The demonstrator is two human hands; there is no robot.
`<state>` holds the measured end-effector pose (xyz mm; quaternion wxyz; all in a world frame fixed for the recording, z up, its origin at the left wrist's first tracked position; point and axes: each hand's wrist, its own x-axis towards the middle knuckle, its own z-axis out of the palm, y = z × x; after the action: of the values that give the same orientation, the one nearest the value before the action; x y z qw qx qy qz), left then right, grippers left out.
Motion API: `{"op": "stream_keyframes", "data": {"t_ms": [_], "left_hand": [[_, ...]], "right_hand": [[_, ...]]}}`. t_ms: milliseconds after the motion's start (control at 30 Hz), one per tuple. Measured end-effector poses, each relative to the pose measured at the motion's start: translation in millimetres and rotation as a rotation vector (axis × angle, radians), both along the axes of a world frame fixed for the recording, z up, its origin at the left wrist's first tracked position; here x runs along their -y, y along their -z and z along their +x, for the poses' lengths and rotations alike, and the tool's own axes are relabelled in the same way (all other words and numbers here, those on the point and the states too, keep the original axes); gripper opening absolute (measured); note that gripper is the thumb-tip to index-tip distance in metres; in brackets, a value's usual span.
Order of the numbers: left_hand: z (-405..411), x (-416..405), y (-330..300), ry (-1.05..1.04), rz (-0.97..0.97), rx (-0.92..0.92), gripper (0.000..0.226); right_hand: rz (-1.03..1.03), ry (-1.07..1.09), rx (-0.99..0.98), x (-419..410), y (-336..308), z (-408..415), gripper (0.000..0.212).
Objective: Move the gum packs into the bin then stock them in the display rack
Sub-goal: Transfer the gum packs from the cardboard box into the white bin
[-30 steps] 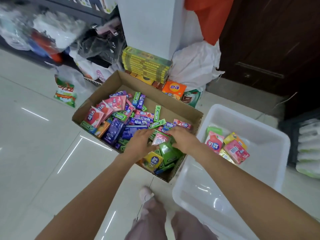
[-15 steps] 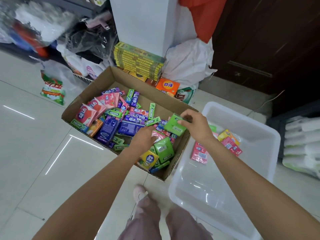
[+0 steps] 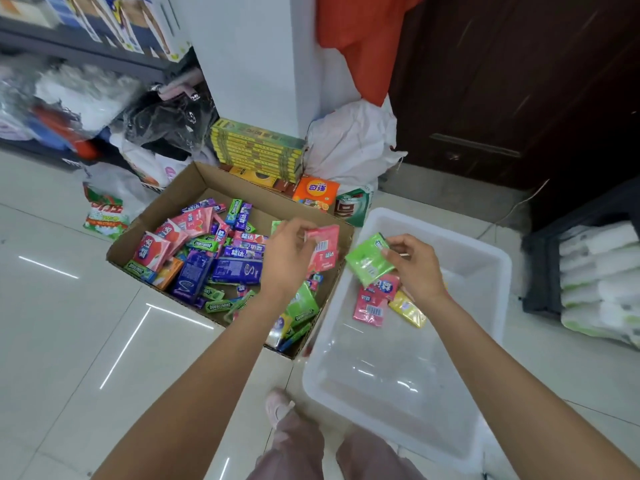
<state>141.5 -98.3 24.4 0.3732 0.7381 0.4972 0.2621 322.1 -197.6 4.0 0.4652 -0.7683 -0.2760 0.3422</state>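
A cardboard box (image 3: pixel 194 183) on the floor holds several gum packs in pink, purple, green and blue. Right of it stands a clear plastic bin (image 3: pixel 398 386) with pink packs (image 3: pixel 370 304) and a yellow pack (image 3: pixel 408 310) lying at its far end. My left hand (image 3: pixel 287 258) pinches a pink gum pack (image 3: pixel 323 247) above the box's right edge. My right hand (image 3: pixel 414 266) pinches a green gum pack (image 3: pixel 369 259) above the bin's far left part.
Stacked yellow-green boxes (image 3: pixel 259 148), an orange packet (image 3: pixel 315 190) and a white sack (image 3: pixel 349 143) sit behind the box against a white pillar. Bagged goods crowd a shelf at left. A dark crate of white packs (image 3: pixel 595 271) stands right. My foot (image 3: pixel 277 407) is near the bin.
My right hand carried the green pack from over the box to over the bin. My left hand lifted out of the box holding a pink pack.
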Motion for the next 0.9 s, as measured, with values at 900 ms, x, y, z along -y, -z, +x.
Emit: {"op": "stream_keyframes", "data": {"t_ms": [900], "left_hand": [[51.7,122.7,45.8,0.228,0.051,-0.226,0.028]], "right_hand": [[-0.239,-0.478,0.365,88.4,35.6,27.8,0.03]]}}
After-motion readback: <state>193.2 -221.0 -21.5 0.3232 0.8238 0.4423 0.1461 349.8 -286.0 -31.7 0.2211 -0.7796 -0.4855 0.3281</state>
